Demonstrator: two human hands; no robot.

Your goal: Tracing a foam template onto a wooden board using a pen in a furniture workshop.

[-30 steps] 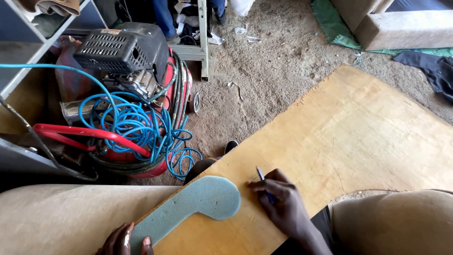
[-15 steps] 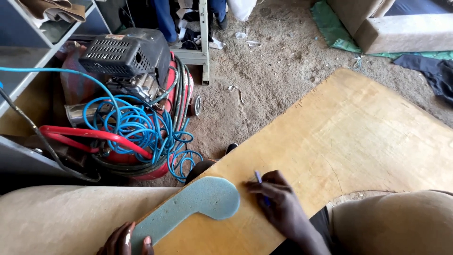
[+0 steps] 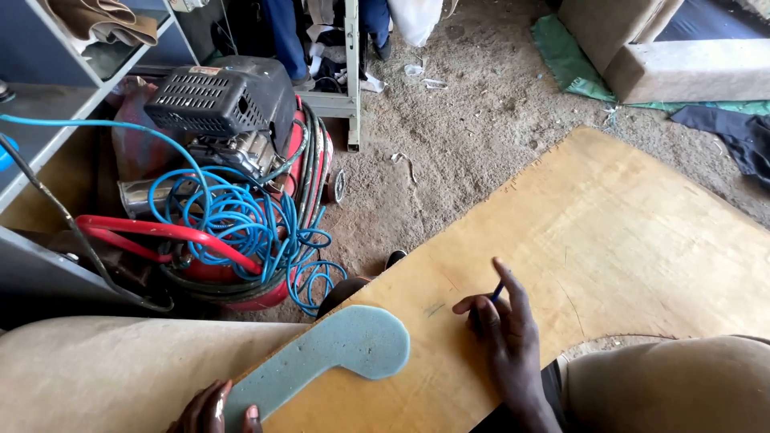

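The left hand (image 3: 210,410) is cut off by the bottom edge, which also crops the lower end of the curved blue-grey foam piece (image 3: 337,353). The right hand (image 3: 505,337) hides most of the thin blue pen (image 3: 497,290), and its wrist runs out of frame.

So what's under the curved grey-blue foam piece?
The foam piece lies on the plywood sheet, overhanging its left edge above a tan padded surface. The left hand presses its lower end. Any pen marks beneath the foam are covered. The right hand rests beside it.
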